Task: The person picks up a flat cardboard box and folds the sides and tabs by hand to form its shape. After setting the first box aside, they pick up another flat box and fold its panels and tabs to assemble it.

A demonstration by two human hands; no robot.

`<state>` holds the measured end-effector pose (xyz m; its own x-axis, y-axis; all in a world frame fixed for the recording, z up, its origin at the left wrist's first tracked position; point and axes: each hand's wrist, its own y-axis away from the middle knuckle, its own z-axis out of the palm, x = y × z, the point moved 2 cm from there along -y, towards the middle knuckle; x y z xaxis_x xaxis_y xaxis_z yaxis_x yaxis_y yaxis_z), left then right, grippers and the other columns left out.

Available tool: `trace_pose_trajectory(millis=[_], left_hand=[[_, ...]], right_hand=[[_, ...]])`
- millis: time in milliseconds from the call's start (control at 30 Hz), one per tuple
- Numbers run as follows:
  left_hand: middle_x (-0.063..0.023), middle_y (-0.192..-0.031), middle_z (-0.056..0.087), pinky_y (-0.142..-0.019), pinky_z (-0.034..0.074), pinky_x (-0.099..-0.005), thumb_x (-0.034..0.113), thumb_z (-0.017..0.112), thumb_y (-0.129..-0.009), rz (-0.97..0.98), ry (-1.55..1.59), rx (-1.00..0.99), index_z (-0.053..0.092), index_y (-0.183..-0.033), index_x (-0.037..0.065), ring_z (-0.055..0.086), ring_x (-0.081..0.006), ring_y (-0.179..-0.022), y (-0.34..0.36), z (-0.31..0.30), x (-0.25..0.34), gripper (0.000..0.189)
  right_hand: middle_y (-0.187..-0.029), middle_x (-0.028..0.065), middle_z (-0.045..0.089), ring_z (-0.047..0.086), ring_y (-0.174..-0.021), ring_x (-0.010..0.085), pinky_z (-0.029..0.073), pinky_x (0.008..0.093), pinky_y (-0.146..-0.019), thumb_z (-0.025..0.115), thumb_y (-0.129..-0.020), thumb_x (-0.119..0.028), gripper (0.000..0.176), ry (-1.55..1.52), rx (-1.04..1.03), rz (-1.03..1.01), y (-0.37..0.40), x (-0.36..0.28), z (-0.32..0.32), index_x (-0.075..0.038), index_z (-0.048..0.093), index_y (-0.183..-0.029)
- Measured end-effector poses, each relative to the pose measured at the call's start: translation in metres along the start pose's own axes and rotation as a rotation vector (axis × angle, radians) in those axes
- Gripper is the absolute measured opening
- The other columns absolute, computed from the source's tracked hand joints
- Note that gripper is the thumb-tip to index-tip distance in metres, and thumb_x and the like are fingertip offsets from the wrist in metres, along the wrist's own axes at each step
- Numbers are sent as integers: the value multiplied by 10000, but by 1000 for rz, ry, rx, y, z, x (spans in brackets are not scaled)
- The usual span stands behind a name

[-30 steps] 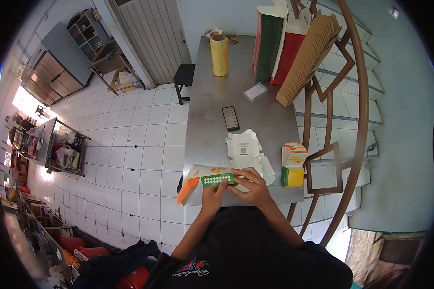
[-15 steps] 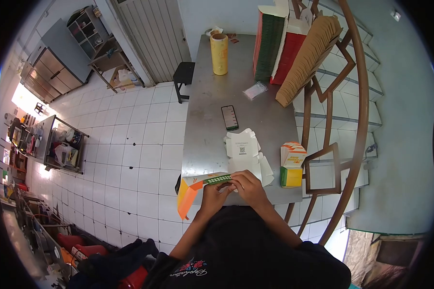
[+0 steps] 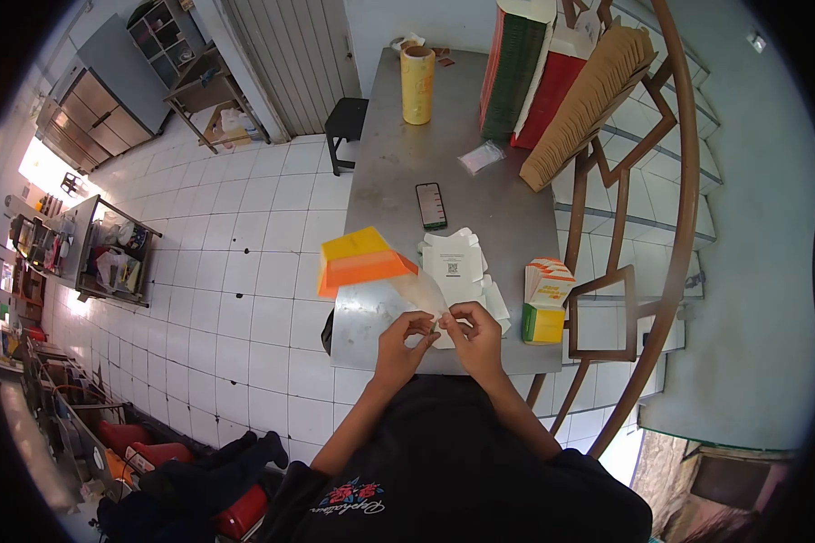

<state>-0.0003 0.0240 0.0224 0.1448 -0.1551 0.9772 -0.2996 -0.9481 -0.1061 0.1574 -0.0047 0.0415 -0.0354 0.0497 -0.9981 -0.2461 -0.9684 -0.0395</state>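
Note:
A printed cardboard box blank [image 3: 367, 266], yellow and orange with a pale blurred stretch, slants over the table's left edge. At its near end the fingers of my left hand [image 3: 402, 351] are closed in a pinch. My right hand [image 3: 476, 340] pinches right beside it, the fingertips of both hands nearly meeting. Exactly which flap each hand grips is partly hidden. Beneath and just beyond my hands, white box blanks [image 3: 454, 257] with a printed square code lie on the metal table. To the right stands a folded green, yellow and orange box [image 3: 544, 308].
Farther up the metal table [image 3: 389, 172] lie a phone [image 3: 431, 206] and a clear plastic packet [image 3: 482, 157]. A yellow film roll [image 3: 417, 86] stands upright at the back, near tall stacks of cardboard [image 3: 589, 104]. A brown stair railing [image 3: 685, 181] borders the right side.
The box blank has swung upward and away from me, now showing its orange and yellow panels instead of the green patterned strip. Both hands stay pinched close together at its near end.

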Motion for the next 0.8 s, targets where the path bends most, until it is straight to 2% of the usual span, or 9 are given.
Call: trace_pose_trajectory(millis=[67, 233, 300, 433, 500, 533, 600, 700, 800], left_hand=[[-84, -1020, 717, -833, 572, -292, 5, 796, -865, -1, 32, 20, 649, -1133, -11, 702, -155, -916, -1, 0, -9, 306], [-73, -1000, 717, -805, 577, -288, 48, 745, -944, -253, 507, 92, 643, -1094, -33, 689, -129, -891, -4, -6, -15, 199], [-71, -978, 716, -787, 568, -285, 65, 729, -962, -234, 490, 108, 642, -1094, -25, 688, -131, -881, -3, -5, -16, 182], [-62, -972, 719, -829, 545, -288, 105, 748, -954, -245, 279, 90, 645, -1088, -10, 684, -136, -893, -2, -5, -29, 205], [-90, -1077, 728, -904, 529, -323, 106, 788, -907, -148, 250, 68, 653, -1090, -2, 688, -180, -1023, -6, -11, -19, 253], [-90, -1077, 728, -904, 529, -323, 106, 788, -907, -149, 245, 71, 653, -1090, -2, 688, -180, -1023, -5, -14, -11, 253], [-78, -1102, 712, -913, 515, -351, 142, 867, -815, 100, -87, 51, 656, -1113, 30, 667, -223, -1057, -2, -19, 12, 382], [-76, -1067, 692, -886, 514, -364, 166, 919, -732, 219, -177, -18, 657, -1139, 55, 655, -253, -1014, -2, -7, 22, 497], [-96, -1024, 671, -859, 526, -361, 77, 877, -761, 243, -215, 44, 679, -1076, 45, 651, -267, -950, -4, -4, 17, 374]], right_hand=[[-1027, 104, 667, 696, -957, 157, 601, 283, -851, 644, -997, -9, 125, 4, 8, -16, 1, 0, -2, 72, 598, -1079], [-1096, 97, 640, 688, -996, 161, 608, 291, -869, 644, -988, 5, 93, 70, -17, -64, 2, -7, -6, 60, 614, -1056], [-1130, 88, 616, 677, -1039, 160, 613, 294, -877, 651, -972, 25, 85, 242, -158, -70, 7, -12, -3, 49, 625, -1048], [-1095, 91, 632, 692, -1025, 177, 623, 321, -868, 649, -956, 42, 69, 223, -152, -75, 14, -11, 7, 21, 650, -1021], [-1086, 89, 631, 689, -1037, 180, 615, 317, -884, 638, -973, 34, 56, 121, -49, 15, 11, -6, 1, 30, 631, -1028], [-1086, 89, 631, 689, -1037, 180, 615, 317, -884, 638, -973, 34, 56, 117, -52, 15, 9, -1, -3, 30, 631, -1028], [-1071, 84, 621, 663, -1056, 148, 583, 319, -952, 641, -989, 15, 78, -85, 21, 29, 2, 5, -10, 50, 591, -1037], [-1028, 84, 624, 666, -1043, 155, 565, 323, -982, 628, -1001, 10, 77, -142, 16, 48, -2, -5, -15, 56, 575, -1032], [-1036, 82, 623, 669, -1037, 164, 568, 323, -980, 620, -1002, 18, 61, -184, -14, 15, -1, -5, -9, 51, 577, -1030]])
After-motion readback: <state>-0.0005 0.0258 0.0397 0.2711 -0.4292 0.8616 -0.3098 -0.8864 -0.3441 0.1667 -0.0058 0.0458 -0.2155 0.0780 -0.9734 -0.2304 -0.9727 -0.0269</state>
